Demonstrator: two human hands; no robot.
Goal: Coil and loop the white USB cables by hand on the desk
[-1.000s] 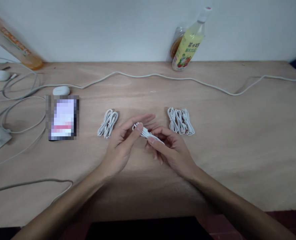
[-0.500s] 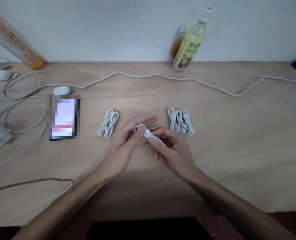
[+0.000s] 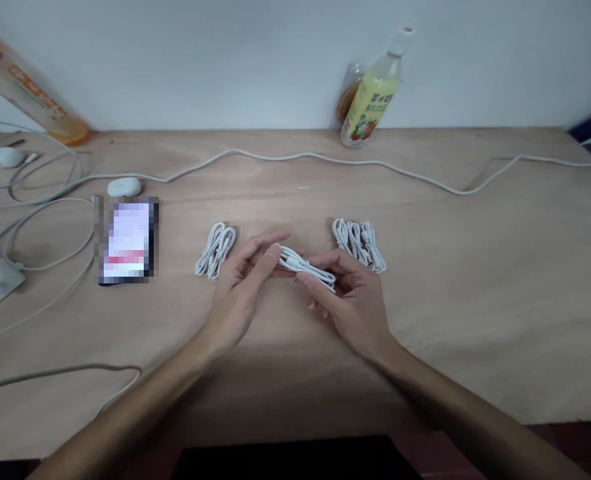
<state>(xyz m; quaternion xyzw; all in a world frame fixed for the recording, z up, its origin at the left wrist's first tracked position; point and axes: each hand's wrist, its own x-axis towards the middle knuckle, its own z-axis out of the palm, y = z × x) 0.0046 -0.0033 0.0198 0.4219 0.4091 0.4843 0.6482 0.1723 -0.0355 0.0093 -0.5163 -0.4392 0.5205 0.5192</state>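
Observation:
A coiled white cable [image 3: 305,265] is held between my two hands above the middle of the table. My left hand [image 3: 242,287] pinches its left end with thumb and fingers. The right end lies in my right hand [image 3: 352,297], whose thumb presses near the coil's lower edge. Behind my left hand, bundled white cables [image 3: 216,251] lie on the wood. Several more white bundles [image 3: 359,244] sit side by side just beyond my right hand.
A phone [image 3: 126,240] and a white case [image 3: 124,187] lie at the left near tangled cords. One long white cord [image 3: 305,155] crosses the table's back. A yellow bottle [image 3: 372,100] and an orange bottle [image 3: 30,90] stand by the wall.
The coiled cable shows more fully between my hands, and its bundle looks more spread. My left fingers have drawn back to the left. The camera view has shifted slightly.

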